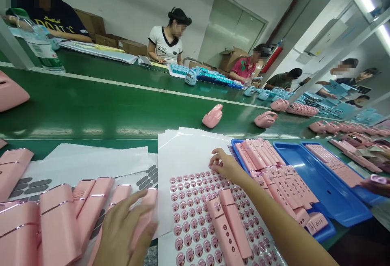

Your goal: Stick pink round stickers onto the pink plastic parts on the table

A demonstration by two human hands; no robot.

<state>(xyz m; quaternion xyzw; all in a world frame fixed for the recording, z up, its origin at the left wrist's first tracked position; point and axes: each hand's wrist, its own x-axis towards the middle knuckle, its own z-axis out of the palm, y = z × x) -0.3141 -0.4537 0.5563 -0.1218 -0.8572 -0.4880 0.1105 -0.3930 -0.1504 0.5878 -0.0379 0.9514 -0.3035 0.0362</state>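
Observation:
My left hand [129, 227], slightly blurred, is curled around a slim pink plastic housing [149, 199] with a shiny band near its top. My right hand [224, 165] is over the upper edge of a sheet of round stickers [185, 205], thumb and fingers drawn together; whatever is between the fingertips is too small to make out. Below it, two pink housings lie on the sheet: one [225, 233] bears a round sticker and a row of small dark marks, the other [235, 223] looks plain. More pink housings [59, 221] crowd the left side.
Blue trays [300, 164] at right hold rows of pink housings [286, 189]. Beyond runs a green conveyor [122, 103] carrying pink handled shells [213, 115]. Several people sit across it, near light-blue parts [190, 77]. A bottle [42, 50] stands at upper left.

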